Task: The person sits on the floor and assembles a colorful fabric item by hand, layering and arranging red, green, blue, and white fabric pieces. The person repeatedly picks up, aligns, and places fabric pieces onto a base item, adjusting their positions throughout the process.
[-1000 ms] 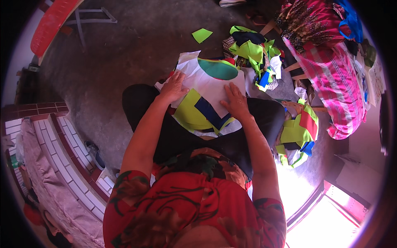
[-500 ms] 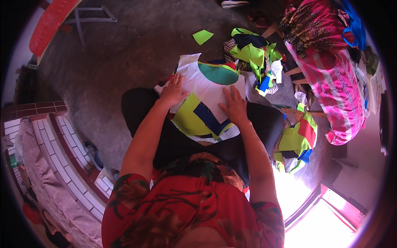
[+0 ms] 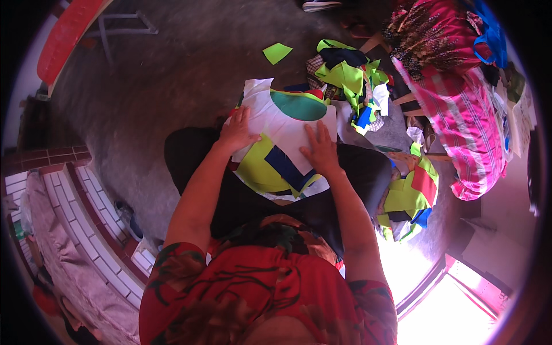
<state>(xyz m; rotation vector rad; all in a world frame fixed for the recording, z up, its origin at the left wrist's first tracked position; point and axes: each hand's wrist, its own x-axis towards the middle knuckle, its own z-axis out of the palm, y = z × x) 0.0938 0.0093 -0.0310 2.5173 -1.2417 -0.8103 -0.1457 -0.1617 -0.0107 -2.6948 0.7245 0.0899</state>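
Across my lap lies a white cloth piece [image 3: 282, 129] with a curved cut-out at its far edge, where green fabric [image 3: 299, 107] shows. My left hand [image 3: 237, 131] rests flat on the left part of the white cloth, fingers spread. On its right part lies my right hand [image 3: 320, 148], also flat with fingers apart. Between and nearer than the hands are a yellow-green fabric piece [image 3: 256, 171] and a dark blue strip [image 3: 286, 167], partly overlapping. How many layers lie beneath, I cannot tell.
A heap of lime, navy and white scraps [image 3: 348, 80] lies on the floor ahead right; another scrap pile [image 3: 411, 192] is at my right. One lime scrap [image 3: 277, 53] lies apart. Pink plaid cloth [image 3: 454, 126] drapes at far right. White-tiled steps [image 3: 86, 224] stand at left.
Both hands stay flat on the white cloth, with only slight shifts. The whole view has moved a little; nothing was taken up or let go.
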